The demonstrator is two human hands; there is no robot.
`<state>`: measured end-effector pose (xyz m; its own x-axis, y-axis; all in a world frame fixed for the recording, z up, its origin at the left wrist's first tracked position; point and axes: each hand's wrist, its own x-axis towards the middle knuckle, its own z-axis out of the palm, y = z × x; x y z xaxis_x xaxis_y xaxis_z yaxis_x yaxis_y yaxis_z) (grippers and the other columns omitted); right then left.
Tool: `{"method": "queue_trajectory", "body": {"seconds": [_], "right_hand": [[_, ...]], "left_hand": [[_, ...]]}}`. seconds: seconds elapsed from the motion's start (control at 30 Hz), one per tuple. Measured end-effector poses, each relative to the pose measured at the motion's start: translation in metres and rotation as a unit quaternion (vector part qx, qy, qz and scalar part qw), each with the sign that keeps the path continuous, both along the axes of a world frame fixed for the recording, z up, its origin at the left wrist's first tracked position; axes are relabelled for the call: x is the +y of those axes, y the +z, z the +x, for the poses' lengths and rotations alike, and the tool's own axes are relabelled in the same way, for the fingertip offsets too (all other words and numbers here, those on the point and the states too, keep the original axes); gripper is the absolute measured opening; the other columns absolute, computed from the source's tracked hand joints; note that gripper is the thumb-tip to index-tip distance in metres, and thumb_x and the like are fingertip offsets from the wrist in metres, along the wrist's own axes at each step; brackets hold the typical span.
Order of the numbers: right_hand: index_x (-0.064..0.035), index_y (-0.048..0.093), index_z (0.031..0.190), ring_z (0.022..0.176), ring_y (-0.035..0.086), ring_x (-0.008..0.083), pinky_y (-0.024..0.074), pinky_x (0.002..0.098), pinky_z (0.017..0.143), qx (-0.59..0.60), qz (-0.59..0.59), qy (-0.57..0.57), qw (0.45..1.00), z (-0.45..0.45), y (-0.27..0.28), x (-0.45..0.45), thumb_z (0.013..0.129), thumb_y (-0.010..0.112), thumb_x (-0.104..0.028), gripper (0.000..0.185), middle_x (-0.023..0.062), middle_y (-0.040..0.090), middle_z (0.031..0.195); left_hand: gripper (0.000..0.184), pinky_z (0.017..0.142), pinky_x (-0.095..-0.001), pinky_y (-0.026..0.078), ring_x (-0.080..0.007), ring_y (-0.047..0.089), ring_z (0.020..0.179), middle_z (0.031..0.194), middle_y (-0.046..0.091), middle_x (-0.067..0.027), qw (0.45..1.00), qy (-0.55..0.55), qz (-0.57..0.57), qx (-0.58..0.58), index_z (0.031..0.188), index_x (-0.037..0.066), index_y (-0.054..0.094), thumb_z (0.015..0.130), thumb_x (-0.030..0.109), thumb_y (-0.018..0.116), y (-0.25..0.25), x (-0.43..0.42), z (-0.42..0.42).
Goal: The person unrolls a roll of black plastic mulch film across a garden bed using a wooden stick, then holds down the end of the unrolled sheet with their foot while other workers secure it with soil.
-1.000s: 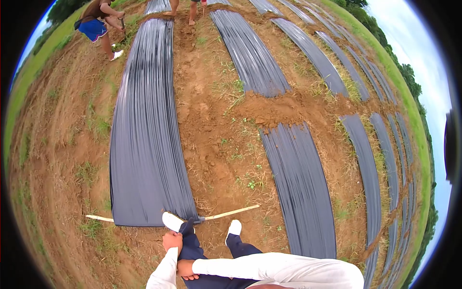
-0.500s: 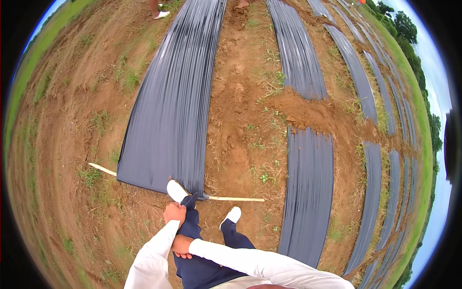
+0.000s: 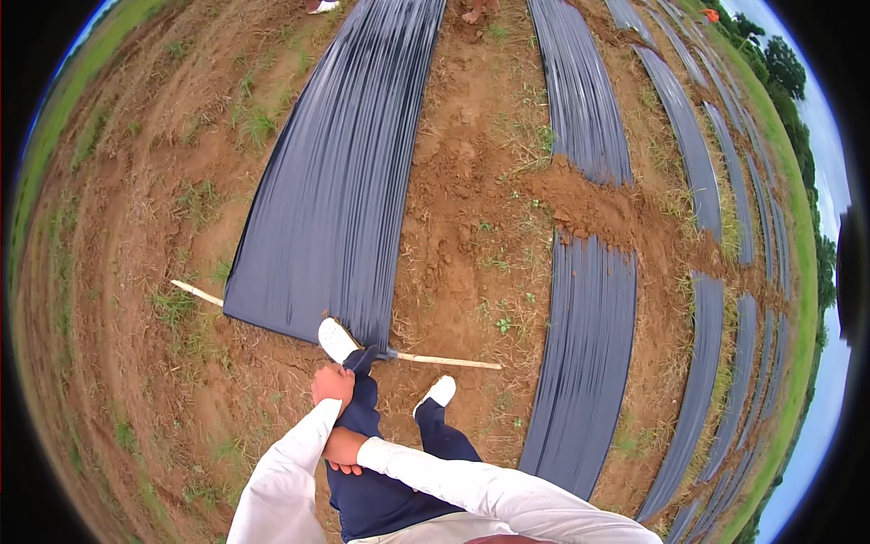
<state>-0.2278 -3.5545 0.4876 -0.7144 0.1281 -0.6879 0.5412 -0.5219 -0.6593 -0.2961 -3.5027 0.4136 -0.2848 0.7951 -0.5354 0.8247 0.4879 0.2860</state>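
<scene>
My left hand [image 3: 333,384] rests at the knee of my trousers [image 3: 372,494], its fingers curled in; nothing shows in it. Crossed behind it, my right hand [image 3: 344,450] lies on the thigh beside my left sleeve, its fingers bent and close together. Nothing shows in that hand either. Ahead of my hands a long sheet of black plastic film [image 3: 317,208] stretches over the soil. Its near end meets a wooden stick [image 3: 449,361], which pokes out on both sides. One white shoe [image 3: 337,341] is on the film's near edge; the other shoe [image 3: 441,391] stands on bare soil.
More strips of black film [image 3: 580,363] run along the ground to the right, with a loose soil mound [image 3: 598,204] between two lengths. At the far end of the sheet, a person's bare foot [image 3: 472,16] and another white shoe [image 3: 323,7] show. Trees [image 3: 785,68] line the right edge.
The view has shifted slightly, so the far sheet and strips sit further right and the near stick a little higher. My hands and feet keep about the same pose.
</scene>
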Motion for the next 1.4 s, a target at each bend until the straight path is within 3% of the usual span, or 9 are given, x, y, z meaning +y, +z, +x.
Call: {"method": "queue_trajectory", "body": {"seconds": [0.3,0.4,0.53,0.63,0.7,0.9,1.07,1.23,1.4], "right_hand": [[-0.0009,0.054,0.068,0.027,0.044,0.0129,0.0314,0.0256,0.026,0.108,-0.049,-0.189,0.975,0.035,-0.016,-0.031,0.09,0.046,-0.019,0.03,0.0057,0.05,0.044],[-0.0026,0.054,0.07,0.026,0.034,0.0089,0.0259,0.0234,0.026,0.221,-0.294,-0.394,0.842,0.066,-0.052,-0.046,0.09,0.051,-0.02,0.026,0.0003,0.042,0.041],[-0.0052,0.054,0.067,0.034,0.035,0.0066,0.0222,0.0228,0.032,0.004,-0.208,-0.516,0.831,0.109,-0.134,-0.061,0.088,0.051,-0.02,0.025,-0.0019,0.043,0.048],[-0.0054,0.056,0.069,0.041,0.044,0.01,0.0322,0.0252,0.035,-0.101,-0.182,-0.51,0.834,0.139,-0.214,-0.085,0.085,0.053,-0.02,0.022,0.0007,0.049,0.053],[-0.0042,0.056,0.077,0.047,0.05,0.0139,0.0424,0.0284,0.04,-0.159,-0.191,-0.508,0.825,0.153,-0.265,-0.094,0.083,0.054,-0.018,0.016,0.0044,0.053,0.059],[0.0023,0.051,0.096,0.066,0.059,0.0225,0.0559,0.0347,0.058,-0.165,-0.258,-0.563,0.768,0.154,-0.334,-0.095,0.084,0.054,-0.012,0.019,0.0125,0.057,0.085],[0.0027,0.05,0.106,0.08,0.058,0.0236,0.0536,0.0339,0.072,-0.108,-0.256,-0.615,0.738,0.115,-0.431,-0.052,0.085,0.056,-0.019,0.031,0.0142,0.055,0.092],[-0.0028,0.053,0.106,0.077,0.05,0.0169,0.0439,0.0289,0.068,-0.228,-0.189,-0.755,0.585,0.07,-0.524,0.001,0.077,0.066,-0.039,0.048,0.007,0.049,0.09],[-0.0004,0.049,0.105,0.075,0.055,0.0145,0.043,0.0327,0.067,-0.183,-0.036,-0.895,0.404,0.041,-0.636,0.038,0.083,0.064,-0.03,0.04,0.0073,0.06,0.087]], "left_hand": [[0.023,0.063,-0.0449,0.046,-0.0359,0.059,0.066,0.065,0.059,-0.0177,0.998,0.007,0.06,0.005,0.065,0.004,0.057,0.076,0.023,0.061,0.011,-0.011,0.012],[0.025,0.06,-0.046,0.043,-0.0353,0.055,0.062,0.058,0.054,-0.0155,0.989,-0.025,0.142,-0.004,0.061,0.004,0.053,0.077,0.022,0.06,0.014,-0.03,0.011],[0.018,0.086,-0.046,0.036,-0.0291,0.052,0.089,0.085,0.06,-0.0093,0.931,-0.312,0.174,0.076,0.078,0.005,0.06,0.078,0.022,0.057,0.033,-0.062,0.027],[0.028,0.098,-0.0443,0.032,-0.0263,0.055,0.097,0.096,0.061,-0.0128,0.911,-0.409,0.042,0.037,0.097,0.007,0.061,0.078,0.027,0.056,0.037,-0.122,0.066],[0.032,0.083,-0.0439,0.044,-0.0307,0.06,0.095,0.1,0.063,-0.0157,0.915,-0.316,-0.248,-0.047,0.106,0.008,0.059,0.081,0.028,0.053,0.026,-0.164,0.098],[0.029,0.079,-0.0413,0.046,-0.0303,0.06,0.094,0.101,0.063,-0.012,0.872,-0.296,-0.358,-0.155,0.106,0.012,0.059,0.084,0.029,0.049,-0.03,-0.207,0.078],[0.03,0.074,-0.0455,0.046,-0.0375,0.059,0.087,0.092,0.063,-0.0192,0.967,-0.146,-0.177,-0.112,0.1,0.009,0.059,0.084,0.032,0.047,-0.134,-0.134,-0.068],[0.03,0.07,-0.0458,0.047,-0.0387,0.06,0.08,0.08,0.063,-0.0196,0.987,-0.104,-0.087,0.081,0.088,0.006,0.063,0.08,0.031,0.049,-0.24,-0.02,-0.274],[0.041,0.065,-0.0417,0.046,-0.0305,0.06,0.068,0.065,0.061,-0.0169,0.976,0.153,0.141,0.058,0.08,-0.002,0.062,0.084,0.037,0.05,-0.433,0.074,-0.493]]}}
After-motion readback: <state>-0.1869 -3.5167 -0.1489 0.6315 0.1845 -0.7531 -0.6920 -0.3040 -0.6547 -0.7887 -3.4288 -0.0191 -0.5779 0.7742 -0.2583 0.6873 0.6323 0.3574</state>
